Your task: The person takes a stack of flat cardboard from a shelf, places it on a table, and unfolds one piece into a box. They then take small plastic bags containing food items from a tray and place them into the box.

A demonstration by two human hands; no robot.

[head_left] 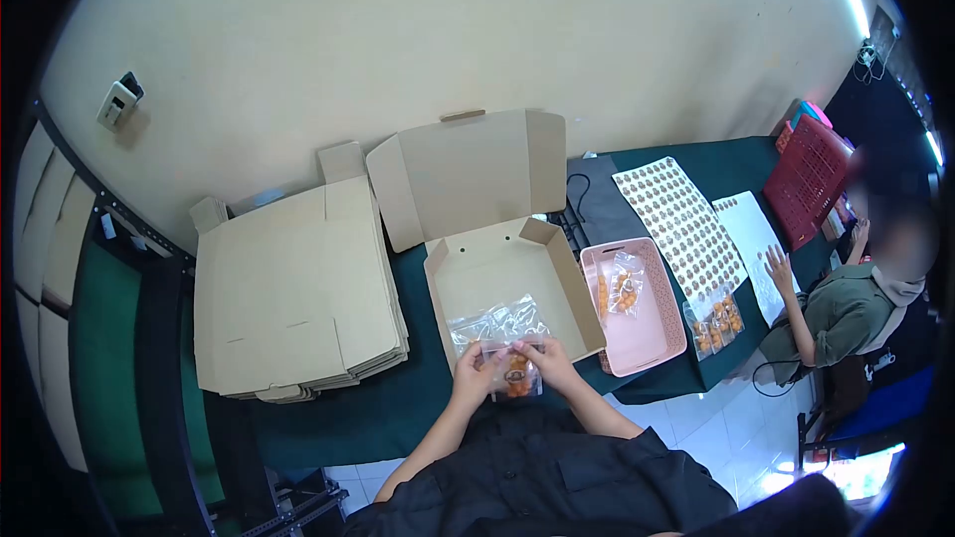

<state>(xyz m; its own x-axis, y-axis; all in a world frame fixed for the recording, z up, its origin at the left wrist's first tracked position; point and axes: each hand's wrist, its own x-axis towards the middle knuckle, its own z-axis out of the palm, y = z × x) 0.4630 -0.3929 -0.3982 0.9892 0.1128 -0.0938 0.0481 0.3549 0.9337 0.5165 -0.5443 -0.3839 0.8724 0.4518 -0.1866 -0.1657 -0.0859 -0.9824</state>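
Note:
Both of my hands hold a clear plastic bag point(519, 385) of orange round pieces with a dark round label, at the front edge of an open cardboard box point(477, 264). My left hand point(478, 374) pinches the bag's top edge on the left. On the right, my right hand point(546, 362) grips the same edge, its fingers closed. Inside the box, just beyond my hands, lie clear plastic bags point(512, 318); their contents are partly hidden. A pink basket point(659, 343) to the right of the box contains a couple of bags with orange pieces.
A stack of flattened cardboard boxes point(288, 288) lies at left. Sticker sheets point(681, 224) and more filled bags point(713, 324) lie on the green-covered table at right. A person point(846, 303) sits there with a hand by the sheets. A red basket point(804, 179) stands behind.

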